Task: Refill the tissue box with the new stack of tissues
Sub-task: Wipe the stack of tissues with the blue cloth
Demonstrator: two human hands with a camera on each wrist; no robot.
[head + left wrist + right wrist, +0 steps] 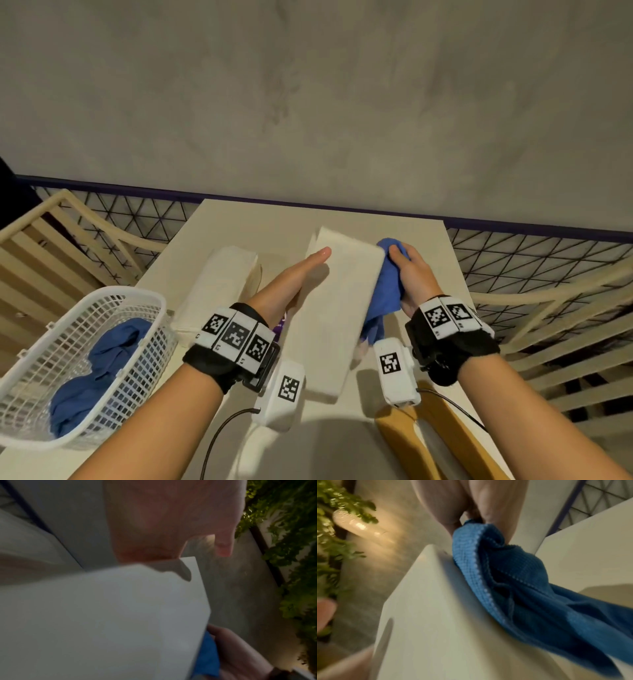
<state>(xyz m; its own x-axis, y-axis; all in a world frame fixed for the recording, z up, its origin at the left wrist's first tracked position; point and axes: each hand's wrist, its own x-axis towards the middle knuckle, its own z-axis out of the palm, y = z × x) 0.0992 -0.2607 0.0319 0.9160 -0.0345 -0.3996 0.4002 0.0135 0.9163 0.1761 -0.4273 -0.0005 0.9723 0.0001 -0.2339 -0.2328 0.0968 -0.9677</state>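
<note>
- The left hand (294, 277) is lying flat with straight fingers against the left side of the white tissue box (337, 308), which is sitting tilted on the desk (219, 226).
- The right hand (412, 279) is gripping a blue cloth (387, 287), pressing it on the box's right side.
- Only the head view is showing the tissue stack (219, 287), left of the box, and a basket (82, 363).
- Only the right wrist view is catching the cloth's dotted edge (481, 566).
</note>
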